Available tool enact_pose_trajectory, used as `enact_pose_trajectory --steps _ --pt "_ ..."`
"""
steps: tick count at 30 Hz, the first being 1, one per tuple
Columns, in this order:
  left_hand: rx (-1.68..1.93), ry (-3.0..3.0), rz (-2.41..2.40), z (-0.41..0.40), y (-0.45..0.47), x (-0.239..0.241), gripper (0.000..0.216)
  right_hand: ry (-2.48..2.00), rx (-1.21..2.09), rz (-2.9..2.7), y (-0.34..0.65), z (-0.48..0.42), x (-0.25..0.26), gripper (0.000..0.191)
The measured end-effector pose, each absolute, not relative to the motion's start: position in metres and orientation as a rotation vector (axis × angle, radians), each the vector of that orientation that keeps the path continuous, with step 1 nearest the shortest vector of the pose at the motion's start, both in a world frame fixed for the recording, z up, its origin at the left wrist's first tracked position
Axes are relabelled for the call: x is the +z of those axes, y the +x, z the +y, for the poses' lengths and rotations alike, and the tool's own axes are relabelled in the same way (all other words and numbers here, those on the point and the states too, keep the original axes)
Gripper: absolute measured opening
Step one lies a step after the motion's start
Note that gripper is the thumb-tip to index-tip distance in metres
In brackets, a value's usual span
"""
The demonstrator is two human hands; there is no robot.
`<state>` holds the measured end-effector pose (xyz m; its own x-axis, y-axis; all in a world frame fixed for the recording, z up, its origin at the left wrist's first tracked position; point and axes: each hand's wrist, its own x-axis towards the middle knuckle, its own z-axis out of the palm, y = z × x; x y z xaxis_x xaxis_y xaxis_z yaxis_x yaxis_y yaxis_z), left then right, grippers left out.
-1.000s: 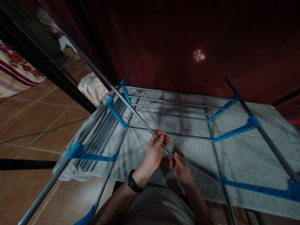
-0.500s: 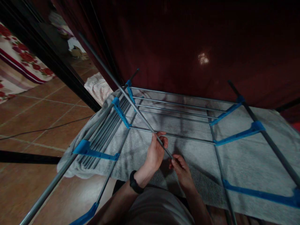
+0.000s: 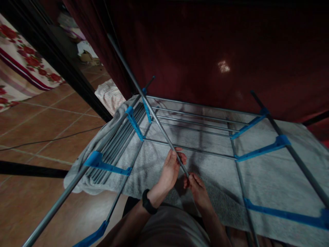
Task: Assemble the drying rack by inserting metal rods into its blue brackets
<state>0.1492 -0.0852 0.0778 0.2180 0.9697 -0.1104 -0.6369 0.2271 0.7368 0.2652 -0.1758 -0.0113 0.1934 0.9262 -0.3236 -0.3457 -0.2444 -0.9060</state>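
A long grey metal rod [image 3: 144,94] slants from the upper left down to my hands. My left hand [image 3: 169,169], with a black watch on its wrist, is closed around the rod near its lower end. My right hand [image 3: 196,187] pinches the rod's tip with its fingers together. Both hands hover over a grey drying rack [image 3: 192,118] with blue plastic brackets [image 3: 133,123], which lies partly flat on a grey towel [image 3: 269,171].
The towel lies on a brown tiled floor [image 3: 38,137]. A dark red wall [image 3: 205,44] rises behind the rack. A black frame [image 3: 64,72], a flowered cloth [image 3: 23,65] and a pale bundle [image 3: 109,96] are at the left. A thin cable crosses the tiles.
The rod's far end has swung upward and to the right, so the rod stands steeper. Both hands keep their hold near its lower end; the view has shifted slightly.
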Motion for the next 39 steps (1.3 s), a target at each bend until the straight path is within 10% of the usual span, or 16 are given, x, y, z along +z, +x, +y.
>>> enact_pose_trajectory --steps 39 --pt "1.109 0.678 0.756 -0.095 0.146 0.055 0.036 -1.383 1.283 -0.73 0.261 -0.175 -0.006 0.053"
